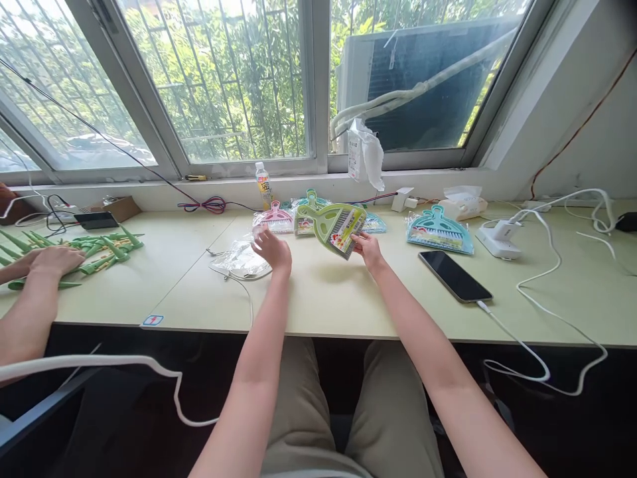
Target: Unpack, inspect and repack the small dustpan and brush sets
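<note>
My right hand grips a small green dustpan-and-brush set by its lower right edge. The set is tilted above the table, handle to the left and printed label facing me. My left hand is raised over the right side of some clear plastic bags, fingers slightly bent and apart, with nothing visible in them. Just behind it lies a pink dustpan set. A further wrapped set with a teal handle is partly hidden behind the green one.
A teal dustpan set, a charging phone, a power strip and a tissue pack are on the right. A bottle stands by the window. At left, another person's hands touch green pointed pieces.
</note>
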A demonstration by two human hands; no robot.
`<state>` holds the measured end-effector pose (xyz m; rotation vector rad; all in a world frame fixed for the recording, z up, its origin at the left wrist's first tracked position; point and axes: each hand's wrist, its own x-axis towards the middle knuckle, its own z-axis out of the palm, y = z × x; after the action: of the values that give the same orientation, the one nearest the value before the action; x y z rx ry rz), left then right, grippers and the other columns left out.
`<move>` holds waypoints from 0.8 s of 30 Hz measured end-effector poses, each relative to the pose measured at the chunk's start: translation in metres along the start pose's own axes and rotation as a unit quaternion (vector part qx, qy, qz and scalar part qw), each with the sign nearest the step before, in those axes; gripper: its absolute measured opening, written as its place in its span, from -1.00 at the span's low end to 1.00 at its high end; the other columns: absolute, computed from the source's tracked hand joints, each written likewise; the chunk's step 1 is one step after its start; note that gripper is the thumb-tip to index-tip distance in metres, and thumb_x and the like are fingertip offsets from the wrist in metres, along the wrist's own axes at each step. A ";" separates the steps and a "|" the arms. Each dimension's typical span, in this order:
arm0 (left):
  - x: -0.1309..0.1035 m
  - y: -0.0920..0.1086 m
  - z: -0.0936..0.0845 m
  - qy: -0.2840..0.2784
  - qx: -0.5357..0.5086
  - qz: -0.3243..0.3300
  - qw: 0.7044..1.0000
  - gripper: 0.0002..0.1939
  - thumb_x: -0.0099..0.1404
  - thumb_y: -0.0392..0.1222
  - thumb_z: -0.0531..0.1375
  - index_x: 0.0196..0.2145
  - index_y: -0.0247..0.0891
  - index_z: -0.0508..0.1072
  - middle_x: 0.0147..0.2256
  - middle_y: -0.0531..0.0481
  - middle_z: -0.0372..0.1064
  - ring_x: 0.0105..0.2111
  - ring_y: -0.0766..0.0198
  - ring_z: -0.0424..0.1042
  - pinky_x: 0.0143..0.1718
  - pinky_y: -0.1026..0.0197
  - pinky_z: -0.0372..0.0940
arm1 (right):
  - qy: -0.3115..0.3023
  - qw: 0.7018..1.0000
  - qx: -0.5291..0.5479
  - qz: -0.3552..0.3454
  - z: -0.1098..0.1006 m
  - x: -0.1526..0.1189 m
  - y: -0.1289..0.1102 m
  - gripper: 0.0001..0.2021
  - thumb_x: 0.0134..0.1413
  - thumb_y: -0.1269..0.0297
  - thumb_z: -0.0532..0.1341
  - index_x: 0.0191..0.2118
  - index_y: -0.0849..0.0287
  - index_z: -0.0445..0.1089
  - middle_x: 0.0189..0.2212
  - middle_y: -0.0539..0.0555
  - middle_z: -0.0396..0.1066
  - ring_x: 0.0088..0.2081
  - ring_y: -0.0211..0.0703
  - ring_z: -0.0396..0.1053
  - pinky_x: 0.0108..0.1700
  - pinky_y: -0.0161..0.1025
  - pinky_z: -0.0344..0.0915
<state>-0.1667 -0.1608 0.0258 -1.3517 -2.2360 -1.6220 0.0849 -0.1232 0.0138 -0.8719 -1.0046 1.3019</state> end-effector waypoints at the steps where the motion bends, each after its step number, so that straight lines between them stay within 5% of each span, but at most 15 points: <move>1: 0.002 -0.005 -0.001 -0.027 0.040 -0.011 0.999 -0.29 0.21 -0.38 0.11 0.34 -0.32 0.24 0.35 -0.41 0.15 0.44 -0.27 -0.09 0.32 -0.40 -0.03 | 0.003 1.000 0.002 0.003 0.000 0.000 0.000 -0.79 -0.01 0.35 0.42 -0.22 0.16 0.48 -0.31 0.09 0.62 -0.33 -0.05 0.60 -0.15 -0.10 0.56; 5: 0.006 -0.010 -0.002 -0.171 0.104 -0.017 0.980 -0.50 0.27 -0.42 0.02 0.11 -0.40 0.51 0.07 -0.51 0.44 0.22 -0.36 0.30 0.23 -0.35 0.06 | 0.015 1.000 0.013 0.012 0.002 -0.001 -0.002 -0.84 0.01 0.41 0.38 -0.24 0.17 0.48 -0.34 0.08 0.62 -0.34 -0.06 0.60 -0.15 -0.10 0.57; 9: -0.003 0.004 -0.003 -0.110 0.017 0.170 0.979 -0.50 0.38 -0.40 -0.09 -0.03 -0.21 0.61 0.13 -0.28 0.47 0.22 -0.13 0.32 0.35 -0.18 -0.02 | 0.024 1.000 0.018 0.004 0.004 -0.002 -0.005 -0.82 -0.02 0.39 0.41 -0.25 0.16 0.47 -0.36 0.07 0.61 -0.32 -0.05 0.61 -0.13 -0.09 0.58; 11: -0.010 0.011 -0.004 -0.128 -0.038 0.243 0.961 -0.53 0.36 -0.42 -0.04 -0.19 -0.08 0.64 0.16 -0.11 0.47 0.28 -0.04 0.27 0.41 -0.15 -0.13 | 0.034 0.999 0.018 0.001 0.003 -0.001 -0.005 -0.80 -0.04 0.37 0.43 -0.27 0.14 0.46 -0.36 0.06 0.61 -0.31 -0.05 0.61 -0.13 -0.09 0.58; 16: -0.013 0.012 0.001 -0.170 -0.047 0.270 0.947 -0.54 0.21 -0.52 0.01 -0.56 -0.04 0.52 0.05 0.05 0.56 0.32 0.00 0.22 0.45 -0.24 -0.36 | 0.043 0.999 0.026 0.014 -0.001 0.001 -0.006 -0.84 0.00 0.41 0.39 -0.27 0.15 0.46 -0.38 0.04 0.61 -0.34 -0.09 0.60 -0.14 -0.12 0.58; 20: -0.007 0.004 0.008 -0.140 0.022 0.158 0.977 -0.58 0.26 -0.44 0.01 -0.40 -0.06 0.61 -0.09 -0.12 0.59 0.17 -0.10 0.36 0.42 -0.28 -0.29 | 0.039 0.998 0.027 0.030 0.001 0.000 -0.005 -0.88 0.03 0.48 0.34 -0.29 0.16 0.48 -0.35 0.04 0.61 -0.37 -0.17 0.57 -0.21 -0.21 0.57; 24: -0.006 -0.001 0.016 -0.106 0.084 0.119 0.984 -0.62 0.34 -0.26 0.10 0.05 -0.15 0.56 0.29 -0.26 0.29 0.33 -0.19 0.14 0.36 -0.24 -0.12 | 0.027 0.998 0.003 0.054 0.006 -0.004 -0.003 -0.88 0.07 0.54 0.30 -0.30 0.19 0.50 -0.36 0.06 0.61 -0.39 -0.20 0.56 -0.30 -0.27 0.54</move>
<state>-0.1574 -0.1521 0.0147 -1.7357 -2.1559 -1.2352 0.0803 -0.1281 0.0186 -0.9640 -0.9209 1.3638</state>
